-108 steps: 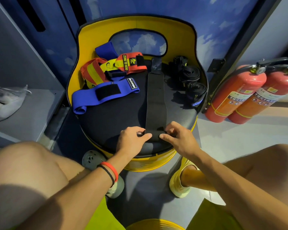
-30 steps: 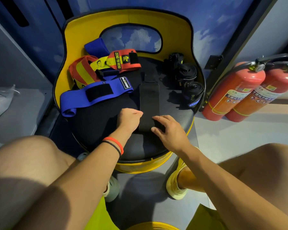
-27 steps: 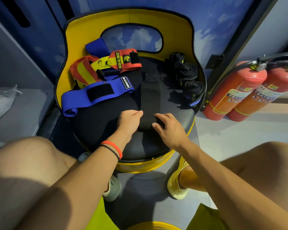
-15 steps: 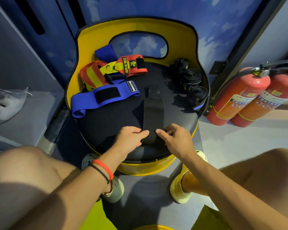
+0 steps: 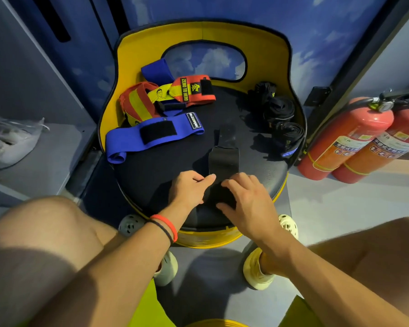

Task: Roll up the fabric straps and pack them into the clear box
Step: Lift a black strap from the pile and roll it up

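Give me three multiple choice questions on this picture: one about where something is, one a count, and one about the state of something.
1. Where on the round black seat cushion do the rolled black fabric straps lie?
A. Right side, by the yellow backrest
B. Left side
C. Front edge

2. How many red fire extinguishers stand at the picture's right?
A. One
B. Two
C. Three

3. What state is the long black fabric strap at the hands in?
A. Fully flat
B. Partly rolled
C. Packed in a box

Answers:
1 A: they sit along the cushion's right rim.
2 B: two cylinders stand side by side.
3 B: the left hand and right hand hold a roll at its near end, while the far end lies flat.
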Demonstrator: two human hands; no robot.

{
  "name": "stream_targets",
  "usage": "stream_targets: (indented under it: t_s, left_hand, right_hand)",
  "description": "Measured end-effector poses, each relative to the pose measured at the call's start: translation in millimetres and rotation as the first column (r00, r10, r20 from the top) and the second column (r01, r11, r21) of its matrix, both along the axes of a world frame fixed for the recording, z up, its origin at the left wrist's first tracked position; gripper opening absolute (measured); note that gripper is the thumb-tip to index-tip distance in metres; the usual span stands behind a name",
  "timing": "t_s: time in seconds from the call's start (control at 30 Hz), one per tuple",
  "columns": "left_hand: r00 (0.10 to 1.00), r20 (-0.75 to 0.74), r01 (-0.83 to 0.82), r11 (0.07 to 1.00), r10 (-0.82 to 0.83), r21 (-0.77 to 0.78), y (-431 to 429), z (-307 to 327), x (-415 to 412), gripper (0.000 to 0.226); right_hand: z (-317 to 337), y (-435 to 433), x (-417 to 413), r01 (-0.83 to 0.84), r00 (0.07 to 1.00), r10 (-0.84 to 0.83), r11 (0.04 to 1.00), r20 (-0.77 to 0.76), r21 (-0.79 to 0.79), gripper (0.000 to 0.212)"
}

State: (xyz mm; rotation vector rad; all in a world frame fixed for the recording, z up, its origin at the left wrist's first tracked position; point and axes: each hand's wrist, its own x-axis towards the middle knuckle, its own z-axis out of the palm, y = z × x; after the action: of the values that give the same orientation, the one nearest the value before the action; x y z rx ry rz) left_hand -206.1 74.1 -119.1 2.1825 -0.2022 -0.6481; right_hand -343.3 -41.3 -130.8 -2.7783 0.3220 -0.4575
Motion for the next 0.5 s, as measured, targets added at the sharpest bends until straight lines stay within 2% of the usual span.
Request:
stream_targets:
  t_s: [0.07,0.1,0.17,0.23,0.33,0.4,0.5]
  left_hand:
    - [1.000,-0.025,-0.006,1.000,0.006,-0.017,-1.6,-1.4,4.3,0.027]
    - [0.999,-0.039,0.001,1.000,-0.002,-0.022,-3.0,-2.7,6.4,0.030]
    - [0.996,-0.093,0.013,0.999,-0.017,-0.035,-6.5,-4.3,12.0,0.036]
    - [0.986,-0.167,-0.040,0.996,0.026,-0.085,-9.5,2.5,19.8,0.036]
    - [0.942,-0.321,-0.152,0.976,0.095,-0.155,-18.5,12.7,33.6,0.043]
    - [0.895,-0.437,-0.207,0.949,0.086,-0.237,-26.5,14.4,39.7,0.046]
    - [0.900,-0.435,-0.181,0.930,0.025,-0.321,-36.8,7.3,43.8,0.041]
  right_hand:
    - [-5.0,0.2,-4.4,-0.036,0.996,0.032,0.999,-0.089,-0.041,0.066]
    - [-6.6,-2.1,-4.6,-0.043,0.993,0.038,0.998,-0.109,-0.047,0.071]
    - [-5.6,-11.9,-0.2,-0.063,0.993,0.057,0.996,-0.100,-0.061,0.070]
    - [-0.6,-20.8,7.1,-0.079,0.992,0.074,0.996,-0.105,-0.043,0.069]
    - [9.6,-31.4,14.7,-0.098,0.974,0.099,0.995,-0.205,0.017,0.068]
    - [15.8,-38.0,16.1,-0.116,0.948,0.124,0.992,-0.292,0.046,0.066]
    - [21.2,-43.4,14.9,-0.126,0.911,0.174,0.981,-0.374,0.148,0.064]
